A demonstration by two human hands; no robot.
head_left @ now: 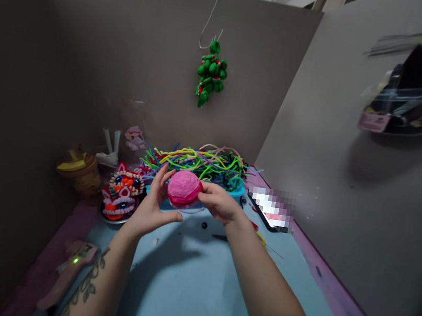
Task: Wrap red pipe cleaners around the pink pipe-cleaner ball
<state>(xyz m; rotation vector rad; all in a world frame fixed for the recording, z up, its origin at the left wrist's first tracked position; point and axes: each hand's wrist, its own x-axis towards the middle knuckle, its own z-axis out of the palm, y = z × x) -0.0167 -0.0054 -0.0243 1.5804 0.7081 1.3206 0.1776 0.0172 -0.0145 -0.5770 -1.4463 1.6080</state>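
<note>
A round pink ball (184, 189), lighter on top and deeper pink along its lower edge, is held up above the blue table mat. Its surface looks ridged, as if wound in layers; the exact material is unclear. At its right side my right hand (220, 202) pinches it between thumb and fingers. My left hand (154, 207) is at the ball's left with fingers raised and thumb stretched out below, a gap showing between thumb and ball. Whether the left fingertips touch the back of the ball is hidden. A small black bead-like piece (204, 225) lies on the mat below.
Behind the hands, a blue basket (238, 189) overflows with coloured fuzzy stems (203, 159). Left are a bowl of fuzzy figures (123, 198), a brown pot (84, 173) and a pink glue gun (73, 269) with a green light. A phone (269, 209) lies right. Panels enclose the table; a green ornament (211, 73) hangs.
</note>
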